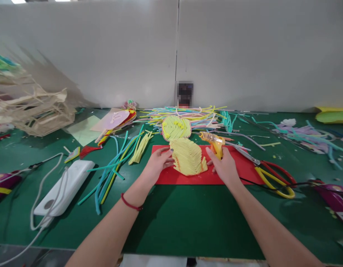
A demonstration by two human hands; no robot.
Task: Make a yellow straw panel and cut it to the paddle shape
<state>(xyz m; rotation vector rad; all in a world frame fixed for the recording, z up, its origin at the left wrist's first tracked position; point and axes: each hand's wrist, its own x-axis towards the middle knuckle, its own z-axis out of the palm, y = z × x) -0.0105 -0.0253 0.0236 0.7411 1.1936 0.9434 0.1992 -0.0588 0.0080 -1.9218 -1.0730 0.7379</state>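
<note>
My left hand (159,163) is at the left edge of a pale yellow piece (187,157) made of slanted rows of fuzzy stems, its thumb and fingers closed on that edge. Orange-red lines mark the lower part of this piece, which lies over a red sheet (160,178). To its right, my right hand (226,167) is wrapped round the handle of a yellow hot glue gun (215,141); the nozzle points up and left. Some of its fingers are hidden behind the handle. Just beyond the piece sits a rounder yellow one (177,128) with a pink rim.
Large scissors (274,180) lie by the sheet's right end. Loose stems (112,167) and a white power bank (65,187) with cables are on the left. A heap of coloured stems (151,115) lies at the back, before a grey partition (104,48). Purple tools (331,196) sit at both sides.
</note>
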